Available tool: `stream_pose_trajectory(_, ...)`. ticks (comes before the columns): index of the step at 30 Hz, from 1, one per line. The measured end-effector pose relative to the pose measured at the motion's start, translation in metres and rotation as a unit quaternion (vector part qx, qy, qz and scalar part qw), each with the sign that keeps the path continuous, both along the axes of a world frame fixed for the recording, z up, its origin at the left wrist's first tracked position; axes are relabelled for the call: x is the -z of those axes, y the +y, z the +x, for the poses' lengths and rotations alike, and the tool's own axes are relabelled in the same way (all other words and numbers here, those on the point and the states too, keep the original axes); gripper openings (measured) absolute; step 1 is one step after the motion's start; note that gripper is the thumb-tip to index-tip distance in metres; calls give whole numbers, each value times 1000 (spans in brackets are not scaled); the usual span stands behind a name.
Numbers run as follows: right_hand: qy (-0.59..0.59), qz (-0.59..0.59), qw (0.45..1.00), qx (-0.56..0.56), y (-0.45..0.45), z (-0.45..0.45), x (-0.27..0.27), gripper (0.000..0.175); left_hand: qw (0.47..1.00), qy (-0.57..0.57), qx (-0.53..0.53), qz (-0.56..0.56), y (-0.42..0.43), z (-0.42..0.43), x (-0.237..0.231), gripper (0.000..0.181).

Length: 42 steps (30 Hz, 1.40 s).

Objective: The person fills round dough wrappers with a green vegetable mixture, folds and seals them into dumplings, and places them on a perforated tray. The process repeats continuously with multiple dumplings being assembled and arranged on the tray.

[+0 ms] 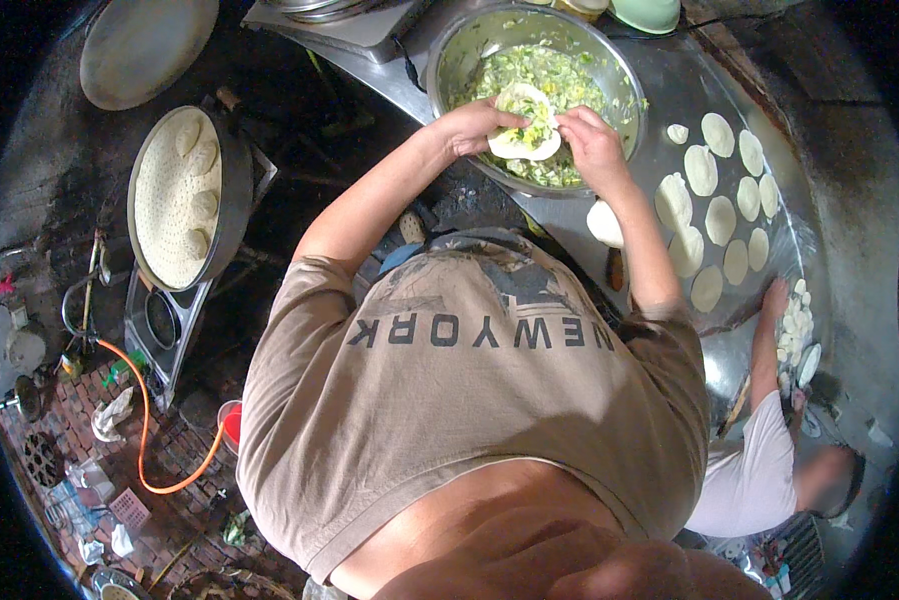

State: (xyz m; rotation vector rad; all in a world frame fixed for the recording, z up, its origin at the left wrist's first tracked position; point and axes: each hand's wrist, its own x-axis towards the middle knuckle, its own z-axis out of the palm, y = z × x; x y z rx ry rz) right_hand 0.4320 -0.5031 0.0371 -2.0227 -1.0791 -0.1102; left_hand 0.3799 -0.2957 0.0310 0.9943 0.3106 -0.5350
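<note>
My left hand (479,126) holds a round dough wrapper (528,152) from beneath and at its side, the thumb resting on the chopped green filling in its middle. The fingertips of my right hand (590,142) pinch the wrapper's right edge. Both hands are over a large steel bowl (637,90), which holds more chopped green and yellow filling (547,71). To the right, several flat dough rounds (720,220) lie on the metal worktop, and a small dough lump (677,133) is near them. Another pale round (605,223) is partly hidden by my right forearm.
A round steamer (171,195) with a perforated pale liner and several filled buns stands at the left, above a metal stand (168,330). An orange hose (145,450) crosses the brick floor. At the right, a co-worker (757,465) reaches beside small dough pieces (794,326).
</note>
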Motion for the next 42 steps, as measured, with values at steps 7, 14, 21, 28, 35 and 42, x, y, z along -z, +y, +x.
stream_pose_trajectory(7,-53,2,999,-5,-1,-4,-4,15,995,7,-34,-93,3,6,32,39)
stream_pose_trajectory(14,342,94,931,90,7,7,3,12,997,-61,-24,-50,-2,-1,20,46)
stream_pose_trajectory(21,100,-70,991,48,12,4,-11,13,997,0,56,-48,14,6,40,42)
stream_pose_trajectory(28,115,-54,990,54,16,-11,-19,11,999,35,-2,15,1,0,7,36)
stream_pose_trajectory(35,19,-30,999,2,9,-29,-13,15,989,75,-4,-130,6,4,11,34)
stream_pose_trajectory(42,57,26,997,50,10,-17,-14,10,998,6,60,-31,9,-5,-1,37)
